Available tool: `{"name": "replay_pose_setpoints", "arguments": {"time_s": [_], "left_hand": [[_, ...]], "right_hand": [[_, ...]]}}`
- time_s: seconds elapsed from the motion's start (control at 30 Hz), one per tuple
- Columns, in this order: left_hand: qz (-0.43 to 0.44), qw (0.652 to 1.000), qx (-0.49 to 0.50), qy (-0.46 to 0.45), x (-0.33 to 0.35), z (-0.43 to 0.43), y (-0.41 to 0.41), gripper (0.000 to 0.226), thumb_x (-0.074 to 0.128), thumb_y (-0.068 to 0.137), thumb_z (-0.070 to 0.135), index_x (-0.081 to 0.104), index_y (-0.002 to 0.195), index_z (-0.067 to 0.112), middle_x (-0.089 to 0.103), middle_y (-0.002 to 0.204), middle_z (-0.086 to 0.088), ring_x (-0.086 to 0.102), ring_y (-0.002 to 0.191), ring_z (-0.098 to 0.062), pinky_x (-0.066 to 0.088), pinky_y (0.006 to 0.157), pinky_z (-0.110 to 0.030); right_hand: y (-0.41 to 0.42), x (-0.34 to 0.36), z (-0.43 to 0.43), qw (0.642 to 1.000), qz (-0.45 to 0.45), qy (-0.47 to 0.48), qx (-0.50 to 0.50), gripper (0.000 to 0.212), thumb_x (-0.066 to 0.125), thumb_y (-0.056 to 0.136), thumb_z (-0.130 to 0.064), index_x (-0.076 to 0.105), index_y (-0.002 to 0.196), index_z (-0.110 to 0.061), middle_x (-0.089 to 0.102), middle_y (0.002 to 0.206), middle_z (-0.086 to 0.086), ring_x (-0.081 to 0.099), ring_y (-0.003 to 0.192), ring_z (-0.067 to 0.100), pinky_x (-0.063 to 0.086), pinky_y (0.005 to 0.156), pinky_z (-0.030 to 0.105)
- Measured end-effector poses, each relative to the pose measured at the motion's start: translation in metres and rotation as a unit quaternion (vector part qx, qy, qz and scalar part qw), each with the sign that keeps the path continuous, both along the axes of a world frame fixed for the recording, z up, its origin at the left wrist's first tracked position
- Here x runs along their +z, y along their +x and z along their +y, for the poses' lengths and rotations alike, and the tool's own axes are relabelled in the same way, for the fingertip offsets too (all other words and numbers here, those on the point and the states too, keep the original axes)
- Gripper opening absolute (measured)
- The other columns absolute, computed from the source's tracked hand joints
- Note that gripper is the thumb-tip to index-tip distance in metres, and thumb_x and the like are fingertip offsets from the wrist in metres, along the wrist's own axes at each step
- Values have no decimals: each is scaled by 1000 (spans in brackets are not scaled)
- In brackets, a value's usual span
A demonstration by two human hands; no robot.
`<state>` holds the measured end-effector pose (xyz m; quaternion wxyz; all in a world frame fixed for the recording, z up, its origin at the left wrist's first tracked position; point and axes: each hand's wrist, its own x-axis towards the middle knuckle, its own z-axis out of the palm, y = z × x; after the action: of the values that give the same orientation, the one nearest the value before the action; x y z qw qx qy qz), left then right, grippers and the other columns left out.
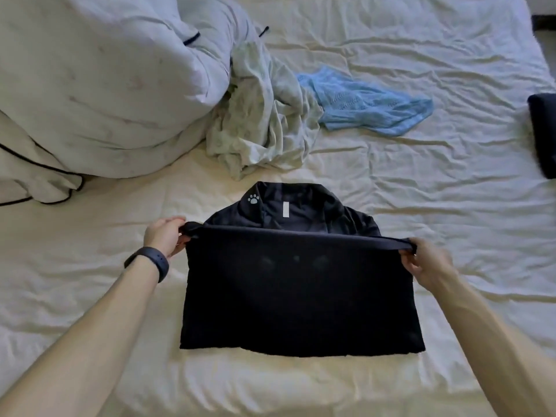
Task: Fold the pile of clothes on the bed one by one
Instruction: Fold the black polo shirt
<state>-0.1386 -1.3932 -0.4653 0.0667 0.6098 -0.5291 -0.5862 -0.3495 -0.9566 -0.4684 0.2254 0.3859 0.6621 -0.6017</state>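
Two bare forearms are seen reaching in from the lower corners of the head view, the left one ringed by a dark wristband (150,261). Between them a black garment (301,296) is laid on the bed (421,191), close to its near side, with the collar and a white paw print (253,199) pointed away. Its lower part is doubled upward, and the leading edge is drawn taut across the chest. One end is pinched by the left hand (164,236) and the other by the right hand (427,260), with fingers curled round the cloth on both sides. The hands are kept well apart, at the garment's full width.

Farther up the bed, a crumpled pale green garment (264,124) is seen lying against a bunched white duvet (90,85), and a light blue knitted piece (370,106) is spread touching it. Neither is folded. At the right edge a dark item (544,133) is cut off by the frame; whether it is clothing already folded cannot be told.

The black garment is judged to be midway through its fold, with the laying-down to be finished and at least two pieces left.
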Motion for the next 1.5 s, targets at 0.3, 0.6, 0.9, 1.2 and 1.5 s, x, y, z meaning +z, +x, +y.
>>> {"name": "replay_pose_setpoints", "arguments": {"time_s": [0.3, 0.6, 0.9, 1.2, 1.5], "left_hand": [[-20, 1000, 15, -7, -91, -57, -88, 13, 54, 98, 17, 64, 92, 20, 62, 85, 2, 60, 65, -13, 46, 61, -26], [-57, 998, 27, 11, -119, -72, -140, 13, 52, 98, 20, 62, 104, 22, 64, 88, 3, 62, 64, -10, 42, 52, -24], [-39, 923, -198, -327, -133, -14, -120, 44, 54, 97, 27, 53, 141, 25, 61, 137, 2, 57, 121, -15, 38, 100, -14], [-88, 674, -606, -413, -157, 121, -82, 68, 43, 95, 54, 26, 157, 34, 11, 168, -1, 9, 155, -23, 10, 121, -56], [-247, 730, -513, -378, -175, 109, 39, 69, 27, 96, 60, 13, 158, 34, 5, 168, -4, 6, 154, -30, 15, 118, -62]], "right_hand": [[-107, -81, -65, 1000, -5, -7, -11, 16, 57, 92, 0, 60, 80, -10, 60, 73, 5, 61, 64, 10, 50, 46, 17], [-157, -118, -91, 1000, -12, 17, -14, 20, 43, 90, 10, 55, 92, -7, 59, 92, 13, 64, 84, 22, 55, 55, 24], [-105, -135, -102, 982, 183, 46, 21, 35, 62, 88, -21, 52, 121, -17, 64, 116, 0, 75, 90, 17, 57, 79, 26], [6, -146, -128, 682, 398, 349, 505, 64, 54, 97, -47, 41, 151, -15, 32, 163, 7, 25, 152, 23, 20, 122, 37], [102, -162, -34, 604, 211, 455, 619, 72, 22, 99, -66, 5, 162, -36, -7, 171, 3, -8, 157, 24, 8, 121, 65]]}}
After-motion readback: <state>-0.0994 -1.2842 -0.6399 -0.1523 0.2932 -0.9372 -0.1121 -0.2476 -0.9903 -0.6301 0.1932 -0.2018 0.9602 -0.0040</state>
